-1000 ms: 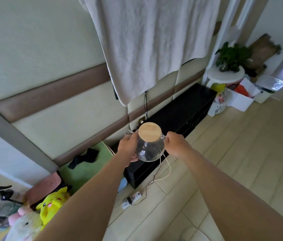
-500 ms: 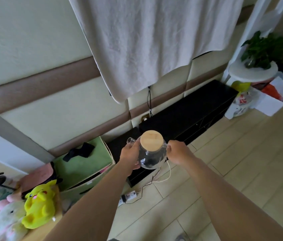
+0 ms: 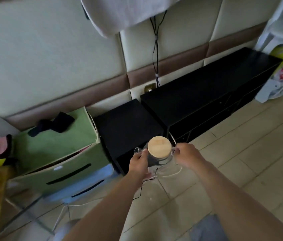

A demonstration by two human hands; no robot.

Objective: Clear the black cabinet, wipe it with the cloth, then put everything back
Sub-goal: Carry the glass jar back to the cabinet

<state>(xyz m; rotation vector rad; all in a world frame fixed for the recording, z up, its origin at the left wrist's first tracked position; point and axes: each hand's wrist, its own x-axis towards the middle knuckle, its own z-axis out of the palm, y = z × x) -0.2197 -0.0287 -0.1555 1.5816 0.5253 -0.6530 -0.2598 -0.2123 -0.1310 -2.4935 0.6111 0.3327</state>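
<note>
Both hands hold a glass jug (image 3: 161,160) with a round wooden lid (image 3: 159,146). The left hand (image 3: 139,162) is curled round the jug's left side just under the spout (image 3: 137,150), thumb and fingers wrapped against the glass. The right hand (image 3: 187,157) closes on the handle side, its fingers (image 3: 178,150) bent in and pinching there (the handle itself is mostly hidden by them). The jug is upright, lid on, held in the air at the front right corner of the small cabinet (image 3: 128,126), touching neither it nor the floor (image 3: 250,153).

A long cabinet (image 3: 206,91) stands just beside the small one, to its right, both black and both against the padded wall (image 3: 50,58). Their tops are bare. Cables (image 3: 156,49) hang down the wall to a socket behind the gap between them, and a thin wire trails on the floor under the hands. A white towel (image 3: 125,13) hangs above.

Left of the small cabinet, touching it, is a green box (image 3: 55,141) with a dark fabric (image 3: 53,122) lying on top. Plastic bags (image 3: 279,79) crowd the long cabinet's far end. The tiled floor in front of both cabinets is open to the right.
</note>
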